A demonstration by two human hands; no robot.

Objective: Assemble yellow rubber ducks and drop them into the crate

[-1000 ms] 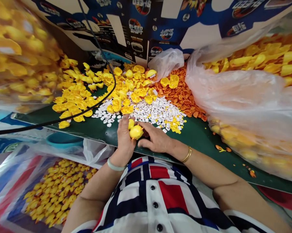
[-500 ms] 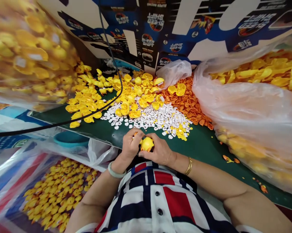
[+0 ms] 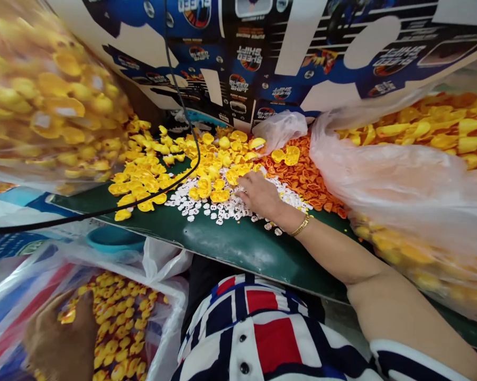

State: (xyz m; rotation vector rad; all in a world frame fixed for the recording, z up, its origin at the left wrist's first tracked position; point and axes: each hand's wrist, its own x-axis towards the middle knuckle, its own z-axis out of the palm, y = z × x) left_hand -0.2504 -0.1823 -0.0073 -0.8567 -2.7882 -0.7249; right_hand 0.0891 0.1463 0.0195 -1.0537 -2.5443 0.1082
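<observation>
A duck [image 3: 67, 315] is framed by the thumb and fingers of the left hand [image 3: 62, 338] over the bin [image 3: 179, 307]; the right hand [image 3: 262, 198] is set beside yellow shells [image 3: 220, 196]. Whether either is gripping cannot be told.

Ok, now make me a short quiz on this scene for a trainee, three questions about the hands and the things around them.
1. True or false: the left hand is at the white-rimmed box of yellow ducks.
2. Which pile on the table lies nearest the large plastic bag on the right? A: white pieces. B: orange pieces. C: yellow shells.
3. What is worn on the wrist of the right hand?

Key: 1, true. 2, B. 3, a gold-coloured bracelet.
</observation>
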